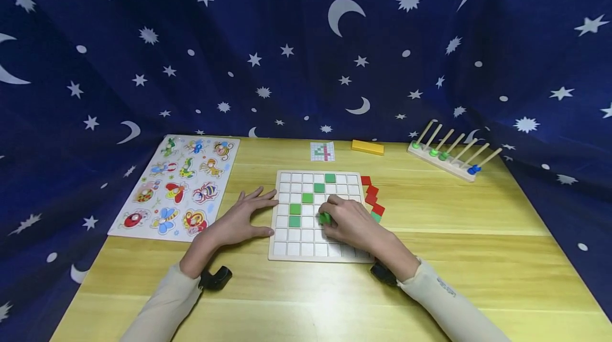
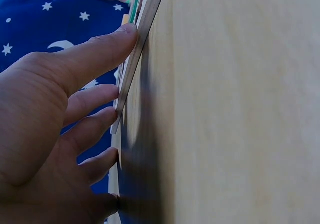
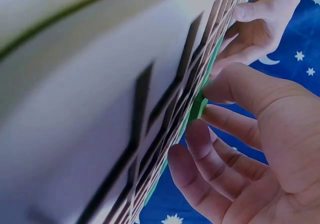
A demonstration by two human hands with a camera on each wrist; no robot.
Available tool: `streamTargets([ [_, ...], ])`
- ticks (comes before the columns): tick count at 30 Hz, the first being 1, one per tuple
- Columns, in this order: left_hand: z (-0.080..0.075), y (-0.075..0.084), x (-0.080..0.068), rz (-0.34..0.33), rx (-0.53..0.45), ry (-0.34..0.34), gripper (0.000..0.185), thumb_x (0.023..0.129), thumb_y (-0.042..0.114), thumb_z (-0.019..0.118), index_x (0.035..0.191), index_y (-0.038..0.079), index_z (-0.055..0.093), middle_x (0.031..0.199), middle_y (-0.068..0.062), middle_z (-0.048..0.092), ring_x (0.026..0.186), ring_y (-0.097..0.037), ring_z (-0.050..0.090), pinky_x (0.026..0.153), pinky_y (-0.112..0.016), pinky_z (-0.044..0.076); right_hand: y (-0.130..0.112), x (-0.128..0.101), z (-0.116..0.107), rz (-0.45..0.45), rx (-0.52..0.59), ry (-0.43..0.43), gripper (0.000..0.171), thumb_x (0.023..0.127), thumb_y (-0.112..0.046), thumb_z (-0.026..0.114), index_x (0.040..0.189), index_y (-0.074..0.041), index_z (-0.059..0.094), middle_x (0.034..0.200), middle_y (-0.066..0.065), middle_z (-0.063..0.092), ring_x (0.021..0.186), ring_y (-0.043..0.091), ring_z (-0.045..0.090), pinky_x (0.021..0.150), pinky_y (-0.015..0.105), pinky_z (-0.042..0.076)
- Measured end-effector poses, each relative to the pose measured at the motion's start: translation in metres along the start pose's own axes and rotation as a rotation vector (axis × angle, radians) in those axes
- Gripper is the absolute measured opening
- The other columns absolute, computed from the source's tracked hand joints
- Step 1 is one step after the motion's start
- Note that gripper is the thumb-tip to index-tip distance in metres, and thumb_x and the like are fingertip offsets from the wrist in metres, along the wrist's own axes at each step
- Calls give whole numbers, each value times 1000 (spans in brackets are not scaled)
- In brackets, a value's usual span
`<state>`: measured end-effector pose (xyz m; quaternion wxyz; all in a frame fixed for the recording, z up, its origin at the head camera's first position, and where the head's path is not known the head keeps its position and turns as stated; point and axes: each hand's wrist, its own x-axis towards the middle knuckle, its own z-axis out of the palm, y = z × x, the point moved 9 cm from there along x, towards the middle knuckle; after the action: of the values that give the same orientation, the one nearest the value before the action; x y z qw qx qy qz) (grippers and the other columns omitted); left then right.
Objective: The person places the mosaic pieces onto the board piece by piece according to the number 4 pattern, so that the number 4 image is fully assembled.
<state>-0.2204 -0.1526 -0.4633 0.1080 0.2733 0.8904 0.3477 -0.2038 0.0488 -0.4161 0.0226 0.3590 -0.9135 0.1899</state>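
Note:
A white grid board point(image 1: 294, 234) with a wooden frame lies on the table, several green square tiles point(image 1: 307, 198) set in its cells in a slanting line. My right hand point(image 1: 354, 222) is over the board's middle and pinches a green tile point(image 1: 325, 218) between thumb and fingers. In the right wrist view this tile point(image 3: 198, 107) is tilted close over the grid. My left hand point(image 1: 244, 217) lies spread at the board's left edge, thumb and fingertips touching the frame. The left wrist view shows the thumb point(image 2: 100, 56) against the board's rim.
Red tiles point(image 1: 371, 194) lie along the board's right side, with a green tile point(image 1: 376, 216) beside them. Behind the board are a small pattern card point(image 1: 322, 152) and a yellow block point(image 1: 367, 147). An insect puzzle point(image 1: 177, 188) lies left, a peg stand point(image 1: 442, 163) back right.

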Motion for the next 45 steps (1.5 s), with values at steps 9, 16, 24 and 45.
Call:
streamTargets([
  [9, 2, -1, -6, -22, -6, 1, 70, 83, 31, 83, 144, 11, 55, 160, -3, 33, 150, -36, 14, 116, -65, -4, -16, 16, 13, -1, -23, -65, 20, 81, -12, 77, 101, -9, 73, 90, -2, 61, 64, 10, 51, 58, 26, 47],
  [16, -1, -3, -7, -21, -3, 8, 69, 83, 32, 83, 144, 12, 56, 160, -2, 33, 150, -35, 14, 116, -65, -4, -27, 25, 20, -19, -29, -92, 18, 82, -14, 77, 100, -9, 74, 89, -3, 61, 66, 9, 53, 59, 26, 48],
  [24, 0, -1, -2, -22, -4, -4, 69, 83, 31, 83, 144, 12, 55, 160, -1, 33, 151, -34, 14, 117, -63, -5, -28, 29, 18, -33, -46, -120, 11, 83, -10, 76, 94, -12, 75, 82, -5, 56, 63, 10, 51, 54, 26, 45],
  [45, 1, 1, 0, -13, 8, -3, 71, 83, 33, 83, 144, 11, 55, 160, -2, 33, 150, -34, 15, 117, -62, -4, 31, -37, -28, 169, -35, -7, 16, 83, -4, 74, 99, -7, 76, 89, 0, 67, 68, 11, 55, 59, 29, 49],
])
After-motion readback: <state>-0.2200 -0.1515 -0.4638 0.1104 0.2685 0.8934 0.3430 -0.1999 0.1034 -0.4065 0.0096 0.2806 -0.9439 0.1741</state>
